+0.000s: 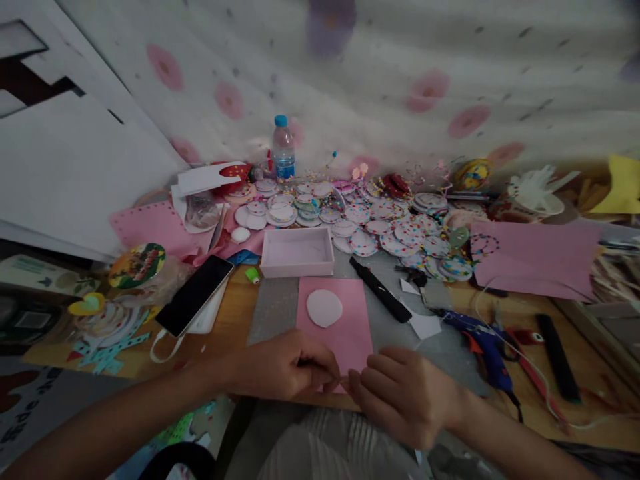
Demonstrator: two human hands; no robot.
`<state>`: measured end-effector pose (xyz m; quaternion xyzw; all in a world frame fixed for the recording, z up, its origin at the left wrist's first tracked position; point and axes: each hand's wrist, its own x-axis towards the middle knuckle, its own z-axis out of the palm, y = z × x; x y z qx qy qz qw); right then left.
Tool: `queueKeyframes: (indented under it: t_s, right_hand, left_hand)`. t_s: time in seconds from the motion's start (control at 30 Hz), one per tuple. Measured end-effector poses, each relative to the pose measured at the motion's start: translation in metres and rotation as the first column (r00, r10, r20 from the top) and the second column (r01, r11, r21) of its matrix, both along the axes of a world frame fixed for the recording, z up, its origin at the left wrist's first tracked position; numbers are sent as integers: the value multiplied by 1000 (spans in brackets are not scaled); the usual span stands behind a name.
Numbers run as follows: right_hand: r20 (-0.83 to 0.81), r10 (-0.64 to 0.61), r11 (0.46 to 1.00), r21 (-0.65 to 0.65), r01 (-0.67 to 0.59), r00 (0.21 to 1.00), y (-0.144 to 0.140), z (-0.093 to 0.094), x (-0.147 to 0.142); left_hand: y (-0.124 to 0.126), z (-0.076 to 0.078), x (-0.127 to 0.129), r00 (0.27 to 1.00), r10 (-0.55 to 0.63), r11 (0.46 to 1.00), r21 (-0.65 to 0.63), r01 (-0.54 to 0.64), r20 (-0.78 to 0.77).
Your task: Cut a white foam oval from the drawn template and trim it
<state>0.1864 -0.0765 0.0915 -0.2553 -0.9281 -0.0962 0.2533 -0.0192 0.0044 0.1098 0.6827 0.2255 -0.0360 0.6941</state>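
Note:
My left hand (pixel 295 363) and my right hand (pixel 400 390) are close together at the table's front edge. Fingers on both are pinched around something small and thin that spans the gap between them; its kind is too small and blurred to tell. Just beyond, partly covered by the hands, lies a pink sheet of paper (pixel 350 320). On it rests a white paper circle (pixel 325 308). A black pen-shaped tool (pixel 381 290) lies to the right of the sheet, and an open white box (pixel 297 253) stands behind it.
Many dotted paper discs (pixel 395 230) are heaped at the back, near a water bottle (pixel 284 150). At left lies a phone (pixel 195 295). A blue glue gun (pixel 480 340), its cord, a black stick (pixel 559 357) and pink paper (pixel 537 257) occupy the right.

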Motion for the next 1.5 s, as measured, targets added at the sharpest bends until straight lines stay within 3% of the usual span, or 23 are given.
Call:
queueKeyframes:
  t_s: [0.07,0.17,0.23,0.33,0.4,0.43,0.5,0.57,0.63,0.7,0.77,0.83,0.93,1.07,1.2,1.37,1.5]
  right_hand:
    - [22,21,998,64,-23,1000,-2,4,0]
    - [24,41,990,131,-44,999,-5,7,0]
    - [35,47,989,135,-52,998,-7,8,1]
    - [26,67,990,121,-69,997,-7,9,2]
    - [3,57,996,71,-57,998,-5,8,3]
    - [-5,36,999,29,-36,999,-3,7,5]
    - [-21,-24,997,-71,22,999,0,4,8]
    - [-61,-95,984,-158,84,994,3,1,12]
    - [-111,-150,962,-245,120,982,4,-2,15]
    - [-149,-182,937,-326,126,972,4,-4,17]
    - [-155,-214,902,-410,134,964,3,-5,17]
    - [-142,-264,858,-486,165,954,1,-6,16]
    - [-106,-307,774,-606,183,946,0,-6,12]
    - [-106,-272,679,-725,113,956,1,-6,6]
    - [-158,-263,599,-800,32,952,0,-5,7]
    - [-228,-185,605,-793,-72,956,-3,-3,9]
    - [-214,-144,613,-785,-82,966,-4,-2,6]
  left_hand:
    - [1,-6,-2,999,31,951,-308,-35,-17]
    - [3,-16,-3,999,-5,745,-666,-23,-40]
    - [3,-20,-2,998,-56,656,-754,16,-27]
    - [0,-25,-1,992,-124,574,-816,72,0]
    - [-2,-26,0,993,-117,554,-830,66,0]
    - [-3,-26,0,996,-84,569,-822,37,-14]
    - [-4,-23,0,999,17,651,-758,-50,-51]
    - [-3,-18,0,994,92,782,-614,-109,-59]
    - [-2,-12,0,993,95,909,-400,-115,-70]
    - [-1,-6,0,988,94,987,-119,-108,-119]
    - [-1,-1,1,978,117,980,177,-86,-174]
    - [-3,4,3,973,127,920,390,-44,-190]
    - [-7,11,5,973,85,853,521,40,-214]
    - [-8,18,7,961,26,792,592,148,-275]
    - [-4,20,5,964,-58,783,587,206,-261]
    - [-2,18,1,967,-159,781,574,246,-199]
    - [-2,16,2,967,-177,817,521,247,-180]
